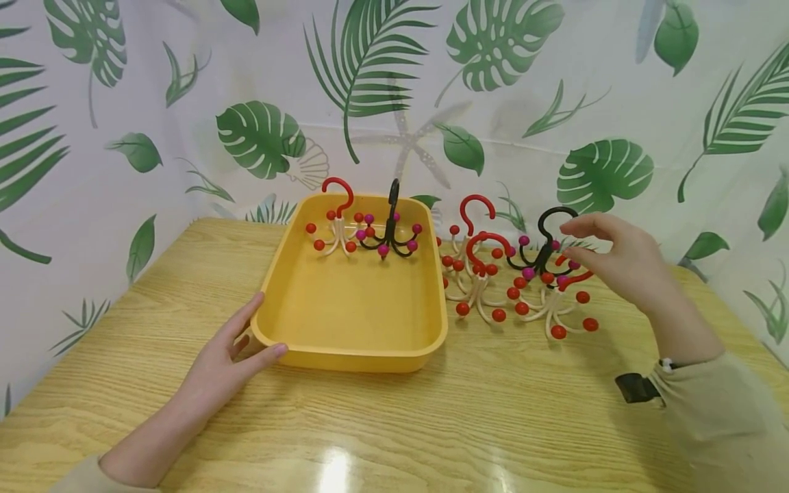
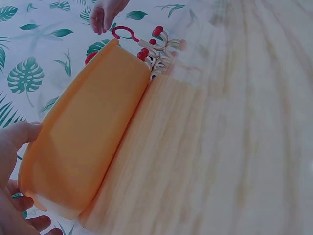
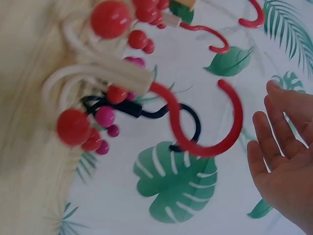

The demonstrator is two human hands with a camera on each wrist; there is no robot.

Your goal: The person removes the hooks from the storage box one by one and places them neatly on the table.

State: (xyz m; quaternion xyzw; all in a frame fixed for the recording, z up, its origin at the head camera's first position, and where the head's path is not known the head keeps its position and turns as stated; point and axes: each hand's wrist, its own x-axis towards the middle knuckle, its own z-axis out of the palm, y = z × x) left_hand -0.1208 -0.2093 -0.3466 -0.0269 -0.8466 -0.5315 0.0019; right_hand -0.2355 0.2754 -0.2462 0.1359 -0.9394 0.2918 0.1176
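Note:
My left hand (image 1: 216,366) grips the near left corner of a yellow tray (image 1: 351,359), thumb at the front rim, fingers at the side. Inside the tray stand a cream multi-prong hanger (image 1: 338,236) with a red hook and a black one (image 1: 390,229) with magenta balls. My right hand (image 1: 629,263) hovers above the hangers on the table, thumb and fingers apart and holding nothing. Nearest to it is a cream hanger (image 1: 553,305) with red ball tips. In the right wrist view, a gap separates this hand from that hanger's red hook (image 3: 208,151).
Right of the tray, two more cream hangers (image 1: 477,294) with red hooks crowd together. A black hanger (image 1: 542,257) stands behind the nearest cream one. The wooden table (image 1: 394,431) meets a leaf-patterned backdrop (image 1: 259,55) at the back and sides.

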